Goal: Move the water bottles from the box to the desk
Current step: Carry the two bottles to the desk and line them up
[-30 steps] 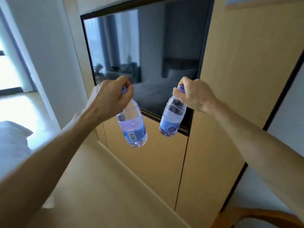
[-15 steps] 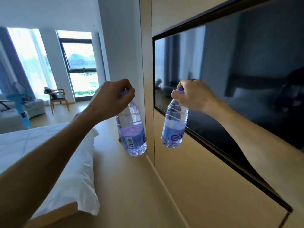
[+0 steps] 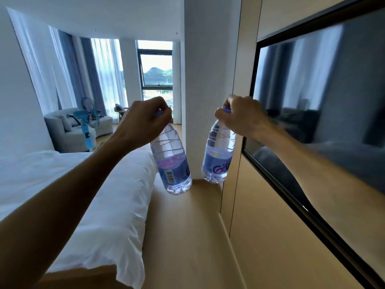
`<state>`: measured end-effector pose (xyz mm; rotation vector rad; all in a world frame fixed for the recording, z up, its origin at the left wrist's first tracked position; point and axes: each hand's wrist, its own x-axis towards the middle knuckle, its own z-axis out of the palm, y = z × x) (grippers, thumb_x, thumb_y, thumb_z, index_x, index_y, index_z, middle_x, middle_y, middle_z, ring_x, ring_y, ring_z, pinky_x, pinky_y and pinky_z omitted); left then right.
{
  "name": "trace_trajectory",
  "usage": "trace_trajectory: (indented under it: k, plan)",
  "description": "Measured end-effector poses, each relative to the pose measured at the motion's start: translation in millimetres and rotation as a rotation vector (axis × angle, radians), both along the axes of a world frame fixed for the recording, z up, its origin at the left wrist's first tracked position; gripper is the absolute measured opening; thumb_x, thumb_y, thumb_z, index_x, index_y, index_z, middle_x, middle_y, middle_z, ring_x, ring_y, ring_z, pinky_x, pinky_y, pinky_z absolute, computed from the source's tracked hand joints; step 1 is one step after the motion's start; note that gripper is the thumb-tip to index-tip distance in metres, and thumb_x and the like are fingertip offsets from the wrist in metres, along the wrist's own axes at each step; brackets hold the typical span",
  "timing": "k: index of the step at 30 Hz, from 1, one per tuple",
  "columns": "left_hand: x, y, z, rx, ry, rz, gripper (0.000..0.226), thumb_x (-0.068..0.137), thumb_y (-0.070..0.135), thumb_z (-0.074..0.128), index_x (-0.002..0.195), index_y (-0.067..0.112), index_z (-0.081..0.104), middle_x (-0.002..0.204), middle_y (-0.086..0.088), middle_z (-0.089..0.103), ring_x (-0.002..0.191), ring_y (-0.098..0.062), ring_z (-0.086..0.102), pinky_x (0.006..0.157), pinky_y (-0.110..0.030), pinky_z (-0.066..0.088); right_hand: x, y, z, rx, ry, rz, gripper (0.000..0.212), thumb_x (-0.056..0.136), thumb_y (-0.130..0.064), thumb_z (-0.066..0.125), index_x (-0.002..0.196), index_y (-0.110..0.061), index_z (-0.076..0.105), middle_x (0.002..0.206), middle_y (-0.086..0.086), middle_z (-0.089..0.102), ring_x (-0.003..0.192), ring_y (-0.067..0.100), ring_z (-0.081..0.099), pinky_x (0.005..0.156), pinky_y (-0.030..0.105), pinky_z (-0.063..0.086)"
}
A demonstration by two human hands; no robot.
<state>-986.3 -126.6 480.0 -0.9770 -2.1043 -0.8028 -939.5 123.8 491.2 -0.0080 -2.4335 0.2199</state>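
Observation:
Two clear water bottles with blue-purple labels hang in the air in front of me. My left hand grips the cap of the left bottle, whose barcode faces me. My right hand pinches the purple cap of the right bottle, which shows pink lettering. Both bottles dangle by their tops, slightly tilted, a short gap between them. Neither the box nor the desk is in view.
A bed with white bedding fills the left. A wood-panelled wall with a black television runs along the right, a white pillar ahead. A wood-floor aisle lies between. A grey sofa and windows stand beyond.
The view has swung left from the television wall toward the window end of the room. Both hands keep their hold on the bottles, held in about the same place before me.

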Motion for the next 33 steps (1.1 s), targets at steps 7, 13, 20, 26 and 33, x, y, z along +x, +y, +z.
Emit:
trace_trajectory:
  k: [7,13,20,26,33]
  plan:
    - [-127.9,-4.6,-1.8,0.030,0.040,0.023,0.018,0.096,0.022,0.055,0.089,0.008,0.064,0.073,-0.004,0.062,0.063,-0.019,0.056,0.063,-0.028,0.042,-132.2,-3.9,-10.2,0.000,0.025,0.041,0.033,0.090,-0.042,0.050,0.093,-0.011,0.059,0.080,0.005,0.063,0.072,0.023,0.058,0.065,0.030,0.041]
    - [-244.3,-2.0,7.0,0.030,0.035,0.020,0.019,0.097,0.022,0.054,0.090,0.007,0.064,0.076,-0.006,0.065,0.064,-0.018,0.058,0.064,-0.034,0.049,-239.7,-2.7,-2.9,-0.014,0.039,0.029,0.026,0.090,-0.040,0.052,0.087,-0.014,0.057,0.069,-0.003,0.056,0.062,0.013,0.051,0.057,0.025,0.032]
    - [-365.3,13.7,10.0,0.056,-0.011,0.021,0.021,0.097,0.026,0.055,0.094,0.007,0.065,0.071,-0.010,0.067,0.061,-0.022,0.060,0.063,-0.030,0.046,-356.7,14.5,-6.3,-0.056,0.053,0.037,0.025,0.094,-0.038,0.050,0.093,-0.014,0.055,0.075,-0.001,0.057,0.068,0.018,0.054,0.064,0.026,0.036]
    - [-471.0,41.1,1.4,0.037,0.009,0.068,0.020,0.096,0.023,0.054,0.092,0.006,0.064,0.067,0.000,0.061,0.060,-0.014,0.057,0.057,-0.024,0.042,-472.6,40.5,-17.2,-0.042,0.045,0.084,0.026,0.095,-0.037,0.049,0.090,-0.012,0.055,0.076,0.002,0.060,0.068,0.018,0.056,0.068,0.028,0.042]
    - [-602.7,78.9,0.5,0.004,0.002,0.114,0.019,0.099,0.021,0.051,0.098,0.006,0.061,0.074,0.002,0.058,0.063,-0.007,0.054,0.057,-0.022,0.041,-617.3,84.9,-17.7,-0.016,0.062,0.148,0.023,0.093,-0.037,0.049,0.088,-0.015,0.053,0.065,-0.005,0.053,0.059,0.013,0.051,0.064,0.027,0.038]
